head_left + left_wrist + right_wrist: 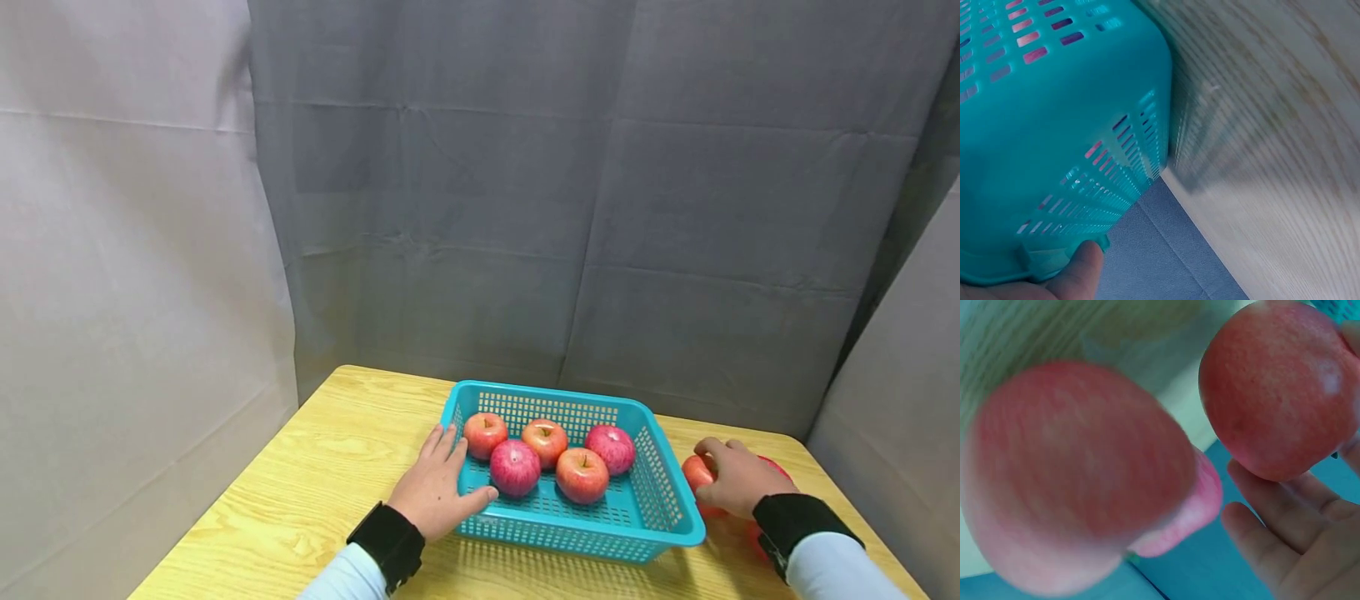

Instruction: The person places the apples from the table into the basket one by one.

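Observation:
A turquoise plastic basket with lattice walls holds several red apples, among them a dark pinkish one and an orange-red one. My left hand rests at the basket's left rim, fingers extended and spread. The left wrist view has a fingertip against the rim of the basket's outer wall. Right of the basket, my right hand grips an apple between thumb and fingers. Beside it are a large apple and a pinker one, mostly covered by the hand in the head view.
The basket stands on a wood-grain table. A grey cloth hangs behind the table, with pale cloths at the left and right sides. The table's right edge runs close by my right hand.

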Tool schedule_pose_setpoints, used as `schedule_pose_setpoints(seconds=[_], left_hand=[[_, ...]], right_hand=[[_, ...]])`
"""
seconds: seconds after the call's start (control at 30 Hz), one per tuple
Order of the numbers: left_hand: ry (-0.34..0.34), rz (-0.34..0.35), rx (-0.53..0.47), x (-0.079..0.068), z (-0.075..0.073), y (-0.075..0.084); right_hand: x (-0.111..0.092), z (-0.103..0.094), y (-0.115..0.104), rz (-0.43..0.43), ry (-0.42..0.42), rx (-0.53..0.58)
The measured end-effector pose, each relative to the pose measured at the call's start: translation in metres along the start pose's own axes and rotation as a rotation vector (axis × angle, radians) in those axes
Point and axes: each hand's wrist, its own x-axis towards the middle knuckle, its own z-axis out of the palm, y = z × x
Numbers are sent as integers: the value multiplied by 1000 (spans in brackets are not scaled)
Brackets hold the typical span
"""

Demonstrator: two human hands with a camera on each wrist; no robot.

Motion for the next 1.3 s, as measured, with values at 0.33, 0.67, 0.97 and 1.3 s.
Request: schedule_pose_setpoints(seconds=[0.33,0.67,0.97,1.3], left_hand=[[9,20,5,2,-5,0],[7,12,5,2,-5,0],[1,9,-5,3,-3,-1],[-6,-1,-10,1,0,-1]], right_hand=[[-19,-39,-14,-31,30,17],[-36,-81,-54,-100,77,1],[-46,-90,-98,-219,50,9],[-50,-75,-128,-312,-11,-21]])
